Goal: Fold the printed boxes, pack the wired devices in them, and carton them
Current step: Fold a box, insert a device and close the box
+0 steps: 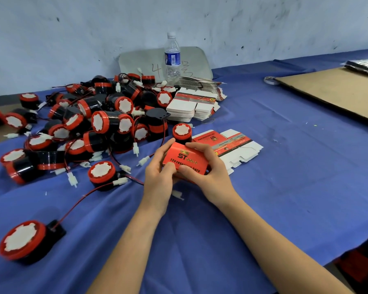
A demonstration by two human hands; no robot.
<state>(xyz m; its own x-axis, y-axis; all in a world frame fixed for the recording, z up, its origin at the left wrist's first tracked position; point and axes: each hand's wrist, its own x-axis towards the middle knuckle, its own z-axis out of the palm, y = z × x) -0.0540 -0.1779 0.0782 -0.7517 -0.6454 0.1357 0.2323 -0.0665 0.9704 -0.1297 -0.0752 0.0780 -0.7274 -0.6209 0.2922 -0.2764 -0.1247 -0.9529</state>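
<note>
The left hand and right hand curl round the red printed box low over the blue bench, thumbs pressing it (I think to shape it), with the wired devices piled near for easy reach.

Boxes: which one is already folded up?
The red box gripped by the left hand and right hand. It has a boxy shape; the flat box beside it and the stacks behind lie unfolded.
</note>
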